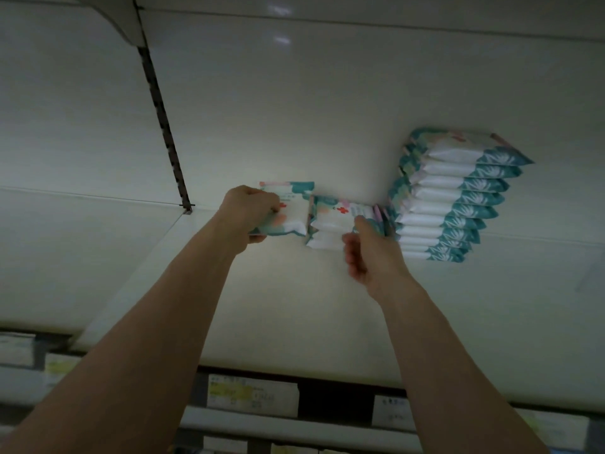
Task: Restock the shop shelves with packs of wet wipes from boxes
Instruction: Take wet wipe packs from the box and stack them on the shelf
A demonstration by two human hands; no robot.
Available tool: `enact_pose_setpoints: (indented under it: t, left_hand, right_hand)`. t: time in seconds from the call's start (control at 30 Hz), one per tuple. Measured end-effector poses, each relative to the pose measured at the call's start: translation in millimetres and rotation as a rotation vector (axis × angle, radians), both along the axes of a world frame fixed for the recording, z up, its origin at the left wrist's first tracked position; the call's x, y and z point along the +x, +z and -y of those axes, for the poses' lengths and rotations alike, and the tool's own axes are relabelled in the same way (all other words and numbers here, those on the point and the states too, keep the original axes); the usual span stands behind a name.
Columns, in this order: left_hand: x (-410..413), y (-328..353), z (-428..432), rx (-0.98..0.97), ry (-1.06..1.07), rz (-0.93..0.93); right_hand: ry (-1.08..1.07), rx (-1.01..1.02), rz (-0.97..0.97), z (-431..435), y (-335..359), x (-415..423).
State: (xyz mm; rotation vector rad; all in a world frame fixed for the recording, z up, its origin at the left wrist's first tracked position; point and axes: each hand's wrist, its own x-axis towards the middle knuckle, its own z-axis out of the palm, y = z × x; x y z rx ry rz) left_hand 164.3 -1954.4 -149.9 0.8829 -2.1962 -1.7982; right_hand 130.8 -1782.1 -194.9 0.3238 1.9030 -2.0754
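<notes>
Head view: shelf [294,306], tall stack [451,198] at right
Left hand [246,213]: grips pack [289,221], beside low stack [327,227]
Right hand [371,257]: grips low stack

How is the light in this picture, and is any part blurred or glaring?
Head view: dim overall, brightest around the packs near the centre; two glare spots on the back panel; the right hand is motion-blurred; the price labels below are soft.

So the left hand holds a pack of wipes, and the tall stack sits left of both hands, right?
Not quite. The head view shows the tall stack sitting right of both hands, beyond the right hand. The left hand does hold a pack of wipes.
</notes>
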Motion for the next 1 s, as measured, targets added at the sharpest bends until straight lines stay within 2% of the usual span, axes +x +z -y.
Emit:
enact_pose_setpoints:
  t: [0.13, 0.2, 0.3, 0.37, 0.47, 0.67, 0.87, 1.0]
  left_hand:
    - [0.6, 4.9, -12.8, 0.015, -0.204, 0.045]
    - [-2.9, 4.3, -15.6, 0.103, -0.238, 0.033]
    - [-2.4, 4.6, -17.5, 0.413, -0.225, -0.072]
    - [-2.1, 2.3, -21.8, 0.515, -0.274, -0.075]
    - [-9.5, 1.2, -33.2, 0.399, -0.337, -0.014]
    - [-37.3, 6.0, -46.2, 0.095, -0.241, 0.071]
    - [-59.7, -1.2, -53.2, -0.247, -0.209, 0.09]
    - [-62.4, -4.3, -52.6, -0.349, -0.244, 0.103]
  right_hand:
    - [0.224, 0.061, -0.078, 15.8, 18.6, 9.2]
    - [0.199, 0.014, -0.109, 16.0, 23.7, 8.6]
    - [0.049, -0.195, -0.098, 11.6, 28.1, 3.3]
    - [0.017, -0.287, -0.083, 8.8, 29.5, 0.3]
    - [0.06, -0.28, -0.038, 2.9, 27.1, -2.3]
    - [0.069, -0.123, 0.004, -10.1, 17.9, -7.5]
    - [0.028, 0.081, -0.097, -20.4, 10.8, -20.8]
    - [0.026, 0.224, -0.154, -24.6, 3.8, -22.6]
